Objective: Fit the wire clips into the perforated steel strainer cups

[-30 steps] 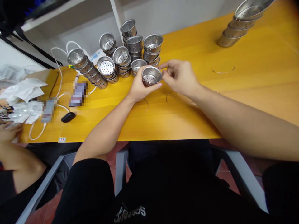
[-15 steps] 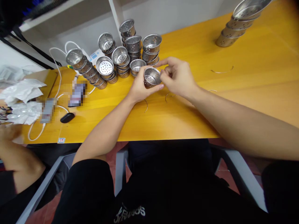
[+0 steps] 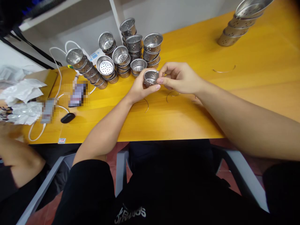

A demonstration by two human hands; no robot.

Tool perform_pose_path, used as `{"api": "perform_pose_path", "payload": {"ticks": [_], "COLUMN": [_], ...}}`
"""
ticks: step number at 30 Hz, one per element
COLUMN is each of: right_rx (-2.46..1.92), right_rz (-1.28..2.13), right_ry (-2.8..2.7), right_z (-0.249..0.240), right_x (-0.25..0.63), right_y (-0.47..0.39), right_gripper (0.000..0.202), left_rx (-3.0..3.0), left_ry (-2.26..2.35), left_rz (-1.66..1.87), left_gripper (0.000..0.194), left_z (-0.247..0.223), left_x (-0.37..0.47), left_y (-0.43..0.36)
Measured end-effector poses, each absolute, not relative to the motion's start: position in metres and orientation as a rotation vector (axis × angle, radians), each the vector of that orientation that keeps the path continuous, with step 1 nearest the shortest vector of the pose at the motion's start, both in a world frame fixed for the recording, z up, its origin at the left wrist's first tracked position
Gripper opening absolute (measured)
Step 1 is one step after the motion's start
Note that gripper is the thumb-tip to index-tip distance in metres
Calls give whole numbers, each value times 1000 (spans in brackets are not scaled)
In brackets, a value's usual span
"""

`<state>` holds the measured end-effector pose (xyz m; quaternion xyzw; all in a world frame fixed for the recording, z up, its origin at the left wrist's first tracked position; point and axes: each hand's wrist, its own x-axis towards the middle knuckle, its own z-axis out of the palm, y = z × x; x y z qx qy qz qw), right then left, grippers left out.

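Observation:
My left hand [image 3: 138, 89] is closed around a small metal cup [image 3: 150, 82] with holes in its wall and floor. The cup's mouth faces up, tilted a little towards me. At the cup's right rim, the thumb and index finger of my right hand [image 3: 174, 76] are pinched together. What they hold, if anything, is too small to make out. Below the hands, thin curved wires [image 3: 147, 106] lie on the tabletop. Behind the cup stand several stacks of similar perforated cups [image 3: 152, 47], the nearest just beyond my left fingers.
A leaning cup stack [image 3: 231, 36] stands at the far right, and another curved wire [image 3: 224, 71] lies nearer. To the left are a phone [image 3: 78, 95], white cables, a black oval object [image 3: 67, 117] and plastic bags [image 3: 25, 90]. Another person's arm [image 3: 22, 156] reaches in at the left edge.
My right hand has shifted slightly down and left along the cup's rim, and its index finger has curled in. The cup has dipped slightly in my left hand.

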<state>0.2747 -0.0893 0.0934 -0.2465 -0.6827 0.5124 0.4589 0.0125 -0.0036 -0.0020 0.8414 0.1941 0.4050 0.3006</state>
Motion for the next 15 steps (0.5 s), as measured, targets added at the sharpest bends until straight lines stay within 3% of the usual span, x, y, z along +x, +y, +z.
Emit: {"api": "perform_pose_path", "payload": {"ticks": [3,15], "right_rx": [-602,-819], "right_rz": [1294,1223], "right_ry": [-1661,-1717], "right_z": [89,87], "right_x": [272,271], "right_y": [-87,-86], "right_gripper": [78,85], "left_rx": [2280,2367], "left_ry": [483,683], "left_rz": [1074,1032], "left_gripper": [106,95], "left_z": [-2,6], "left_x": [13,16], "left_y": [-4,-14]}}
